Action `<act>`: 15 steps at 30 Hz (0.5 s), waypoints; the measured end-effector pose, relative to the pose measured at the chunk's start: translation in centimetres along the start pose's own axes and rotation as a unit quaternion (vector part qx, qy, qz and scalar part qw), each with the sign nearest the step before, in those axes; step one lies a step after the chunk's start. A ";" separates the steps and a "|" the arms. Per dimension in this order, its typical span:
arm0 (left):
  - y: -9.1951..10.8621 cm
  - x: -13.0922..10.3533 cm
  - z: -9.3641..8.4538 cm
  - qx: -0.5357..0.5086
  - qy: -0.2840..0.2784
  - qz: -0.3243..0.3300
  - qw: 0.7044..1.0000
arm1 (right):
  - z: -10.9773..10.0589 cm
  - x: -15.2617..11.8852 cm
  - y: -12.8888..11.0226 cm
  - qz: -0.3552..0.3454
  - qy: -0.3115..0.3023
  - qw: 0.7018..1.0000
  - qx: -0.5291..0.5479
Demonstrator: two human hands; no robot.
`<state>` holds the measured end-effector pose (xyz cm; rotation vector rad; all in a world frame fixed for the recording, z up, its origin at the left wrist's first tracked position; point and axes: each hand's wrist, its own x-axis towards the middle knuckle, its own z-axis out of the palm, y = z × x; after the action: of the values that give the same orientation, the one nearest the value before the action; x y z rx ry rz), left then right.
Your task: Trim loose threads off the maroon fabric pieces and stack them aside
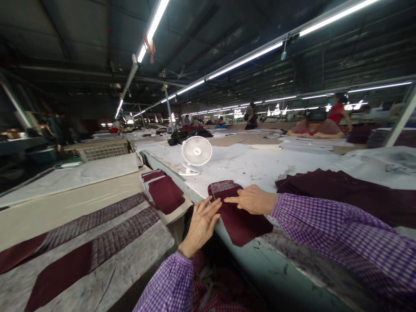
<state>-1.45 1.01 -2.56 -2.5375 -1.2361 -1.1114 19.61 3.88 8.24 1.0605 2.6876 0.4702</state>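
A maroon fabric piece [247, 227] lies at the table's near edge, its near end hanging over. Across its far end runs a whitish, speckled band. My left hand [202, 222] rests its outstretched fingertips on the left edge of this piece. From the right, my right hand [255, 199] touches the middle of the cloth with its index finger extended; its other fingers are partly curled, and I see nothing held in them. Both hands are close together, just below the speckled band. A broad stack of dark maroon fabric pieces [344, 190] sits to the right, behind my right forearm.
A white clip fan [196, 151] stands on the white-covered table [240, 162]. On the left, a lower table [130, 260] bears overlapping rows of speckled fabric pieces [125, 232]. A small maroon fabric pile [165, 193] lies at its corner. Other people are farther back.
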 end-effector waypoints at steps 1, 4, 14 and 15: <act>-0.2 -0.2 0.0 0.015 -0.005 0.003 1.000 | 0.2 0.1 0.4 0.011 -0.002 1.000 0.024; -0.7 -0.4 -0.1 0.035 -0.013 0.013 0.999 | 0.9 0.5 1.5 0.039 -0.021 0.990 0.135; -1.2 0.9 0.7 0.008 0.032 -0.013 0.999 | -0.2 -0.5 5.8 -0.028 0.014 0.919 0.393; -1.2 1.0 0.6 0.007 0.031 -0.011 0.999 | -0.8 -1.6 7.1 -0.017 0.020 0.906 0.423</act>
<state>-1.58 2.66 -2.64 -2.4649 -1.2563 -1.1724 24.93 7.50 11.76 1.1605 2.9713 -0.7789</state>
